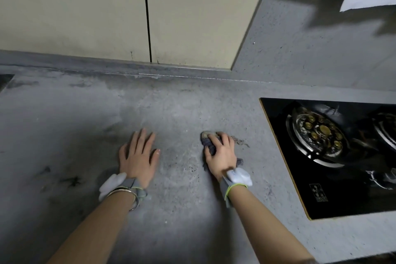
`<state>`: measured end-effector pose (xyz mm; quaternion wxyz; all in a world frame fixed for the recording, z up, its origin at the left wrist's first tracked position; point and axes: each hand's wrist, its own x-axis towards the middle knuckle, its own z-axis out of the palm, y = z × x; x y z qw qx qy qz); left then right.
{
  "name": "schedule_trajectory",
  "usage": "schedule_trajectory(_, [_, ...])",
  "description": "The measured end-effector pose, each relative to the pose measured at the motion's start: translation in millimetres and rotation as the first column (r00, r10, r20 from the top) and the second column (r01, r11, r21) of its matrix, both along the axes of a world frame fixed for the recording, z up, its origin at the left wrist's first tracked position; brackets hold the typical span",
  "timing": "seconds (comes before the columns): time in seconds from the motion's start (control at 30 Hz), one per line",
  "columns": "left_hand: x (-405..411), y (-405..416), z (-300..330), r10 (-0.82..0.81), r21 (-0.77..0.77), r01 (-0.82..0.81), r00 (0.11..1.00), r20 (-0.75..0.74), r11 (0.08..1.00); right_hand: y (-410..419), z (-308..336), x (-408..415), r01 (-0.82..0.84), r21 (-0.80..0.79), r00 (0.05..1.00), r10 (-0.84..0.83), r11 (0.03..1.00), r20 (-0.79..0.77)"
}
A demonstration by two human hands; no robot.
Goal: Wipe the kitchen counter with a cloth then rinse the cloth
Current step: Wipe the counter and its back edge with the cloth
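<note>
We are mid-wipe, we judge: our left hand (139, 154) lies flat, fingers straight, on the mottled grey stone table (85, 124); our right hand (220, 152) grips the bunched dark grey cloth (209, 141) beside the black glass hob (332, 156). Smudges remain; rinsing is still ahead.

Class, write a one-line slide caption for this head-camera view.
Right hand presses a grey cloth onto the counter beside the gas hob; left hand rests flat.

Bunched, seemingly grey-purple cloth (211, 146), pressed on speckled grey counter (175, 113)
</note>
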<state>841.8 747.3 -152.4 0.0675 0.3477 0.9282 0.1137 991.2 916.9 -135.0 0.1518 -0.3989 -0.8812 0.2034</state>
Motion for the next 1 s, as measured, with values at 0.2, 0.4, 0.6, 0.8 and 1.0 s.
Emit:
schedule_trajectory(0.2, [-30, 24, -12, 0.050, -0.123, -0.058, 0.997, -0.064, 0.991, 71, -4, -88, -0.021, 0.025, 0.999, 0.020, 0.999, 0.036])
schedule_trajectory(0.4, [-29, 23, -3, 0.038, -0.090, -0.040, 0.999, -0.017, 0.995, 125, -1, -171, -0.026, 0.010, 0.998, 0.025, 1.000, 0.052])
schedule_trajectory(0.6, [-29, 23, 0, 0.049, -0.109, -0.049, 0.999, 0.004, 0.993, 154, 2, -221, -0.026, -0.009, 0.997, 0.026, 1.000, 0.077])
schedule_trajectory(0.8, [-27, 22, 0, 0.012, -0.135, -0.015, 1.000, -0.023, 0.991, 154, 4, -214, -0.036, 0.001, 0.997, 0.035, 0.999, 0.064])
schedule_trajectory(1.0, [-23, 24, 0, 0.029, -0.109, -0.033, 0.999, -0.039, 0.993, 145, 8, -193, -0.105, 0.007, 0.988, 0.104, 0.994, 0.118])
